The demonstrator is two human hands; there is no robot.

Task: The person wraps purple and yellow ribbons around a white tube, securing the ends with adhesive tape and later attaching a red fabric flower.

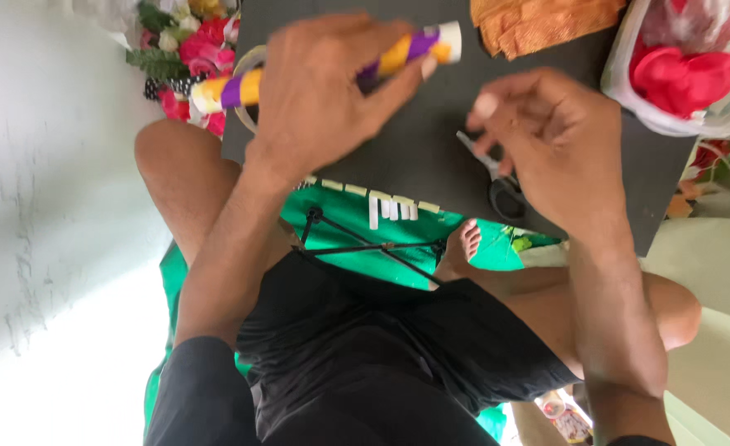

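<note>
Fingers of the left hand (319, 87) curl around a striped tube (332, 66), a roll banded in yellow, purple and white that lies slanting across the far left part of a black board (431, 157); the thumb presses along its right end and the grip looks closed on it. One end of the tube sticks out past the board's left edge, the other reaches toward the far middle. Under the hand, a clear ring, perhaps a roll of tape (248, 83), peeks out at the board's left edge, mostly hidden. To the right, the right hand (559, 136) hovers with its fingers bent loosely inward and the thumb raised; whether they pinch anything cannot be told. Just beneath it lies a pair of scissors (497, 177) with dark handles, the blades pointing toward the far left, touching or nearly touching the fingers. The board rests across the person's lap, over bare knees, black shorts and a green cloth (373, 231). At the far edge of the board sits a piece of orange fabric (538, 25). Far right, a clear plastic tub (629, 91) holds red petals (683, 74). Far left, beyond the board, a cluster of pink and red artificial flowers (187, 45) lies on the pale floor.
</note>
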